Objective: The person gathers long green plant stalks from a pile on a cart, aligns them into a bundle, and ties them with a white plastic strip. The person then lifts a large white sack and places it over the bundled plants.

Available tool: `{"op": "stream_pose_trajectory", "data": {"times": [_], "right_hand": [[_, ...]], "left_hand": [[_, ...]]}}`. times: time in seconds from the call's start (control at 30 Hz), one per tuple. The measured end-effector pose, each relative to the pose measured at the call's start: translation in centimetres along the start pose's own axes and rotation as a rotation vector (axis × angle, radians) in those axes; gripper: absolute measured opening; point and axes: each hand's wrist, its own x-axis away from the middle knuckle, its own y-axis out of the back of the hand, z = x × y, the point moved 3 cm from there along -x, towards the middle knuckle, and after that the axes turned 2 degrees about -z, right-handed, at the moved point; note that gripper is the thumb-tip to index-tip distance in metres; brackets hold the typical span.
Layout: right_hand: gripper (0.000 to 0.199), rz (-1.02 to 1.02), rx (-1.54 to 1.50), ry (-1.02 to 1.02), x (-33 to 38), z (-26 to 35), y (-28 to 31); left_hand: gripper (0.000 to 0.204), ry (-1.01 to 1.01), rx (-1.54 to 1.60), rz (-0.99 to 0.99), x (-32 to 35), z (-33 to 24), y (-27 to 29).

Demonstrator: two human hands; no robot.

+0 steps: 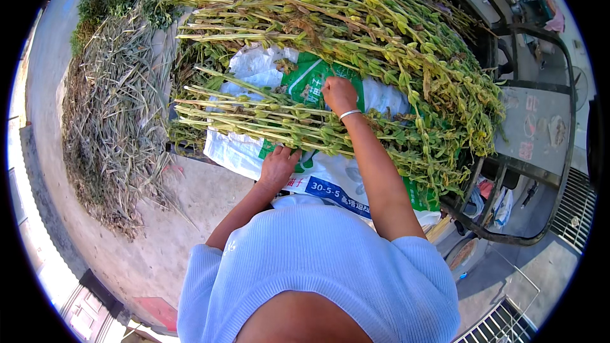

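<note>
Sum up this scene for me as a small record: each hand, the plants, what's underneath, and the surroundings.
Left hand: at the near edge of the closer stalks
Right hand: fingers curled above printed sacking; grip unclear
Plants: green, leafy, pod-like growths
Underneath: white-and-green sacking
Left side: dry plant heap
Right side: black metal frame

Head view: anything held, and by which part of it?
Cannot be told: the left hand is at the stalks' near edge; the right hand is curled over the sack, any hold hidden.
</note>
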Motion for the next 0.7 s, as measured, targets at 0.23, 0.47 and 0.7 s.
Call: {"op": "stream_pose_trajectory", "data": {"times": [0.23, 0.47, 0.7], "right_hand": [[0.017, -0.136, -0.689, -0.253, -2.1, 0.5, -0.1], [0.009, -0.132, -0.691, -0.237, -1.2, -0.1, -0.5], [0.037, -0.346, -0.128, 0.221, 2.3, 2.1, 11.0]], "left_hand": [[0.009, -0.013, -0.168, 0.082, -0.7, 0.4, -1.7], [0.016, 0.108, 0.002, 0.271, 0.9, -0.2, -2.6], [0.038, 0.197, 0.110, 0.540, 0.7, -0.4, 2.1]]}}
